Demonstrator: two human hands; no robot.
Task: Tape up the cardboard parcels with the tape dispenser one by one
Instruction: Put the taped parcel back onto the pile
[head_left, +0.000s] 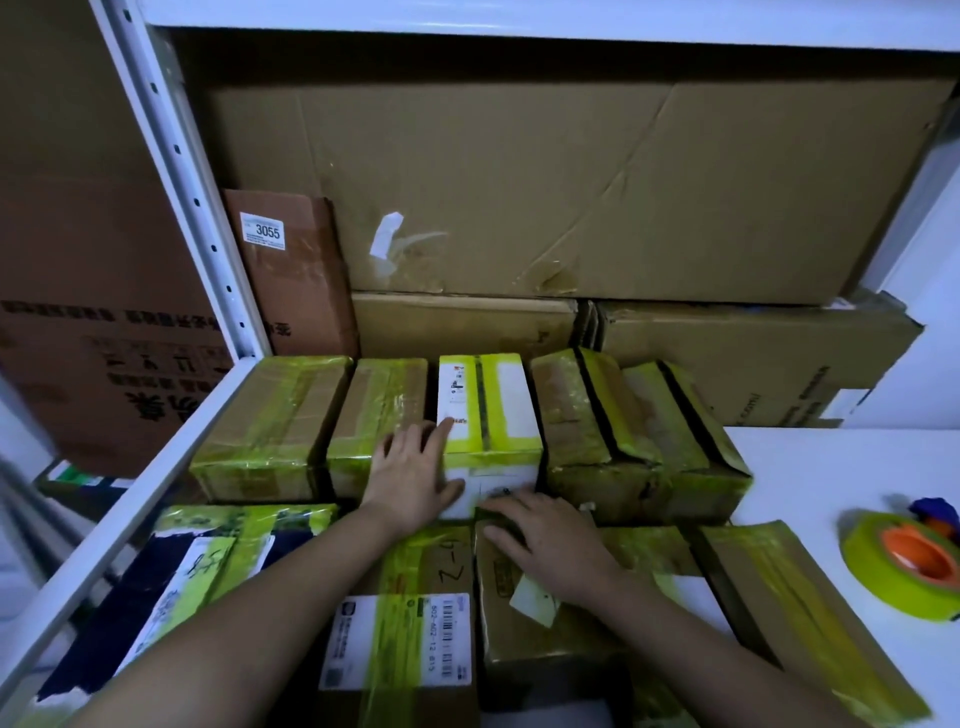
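A white-labelled parcel (488, 410) wrapped in yellow-green tape stands in the middle of a back row of taped cardboard parcels. My left hand (413, 475) lies flat against its left front corner, fingers straight and index finger on its top edge. My right hand (545, 540) rests palm down on a brown parcel (524, 613) in the front row, fingertips reaching the white parcel's lower front face. The tape dispenser (906, 564), a yellow-green roll on an orange core with a blue handle, lies on the white shelf at the right, away from both hands.
Several more taped parcels fill the front row, one with a barcode label (400, 642). Large brown cartons (571, 187) are stacked behind the rows. A white upright post (182, 171) stands at the left, and the shelf board (841, 467) continues to the right.
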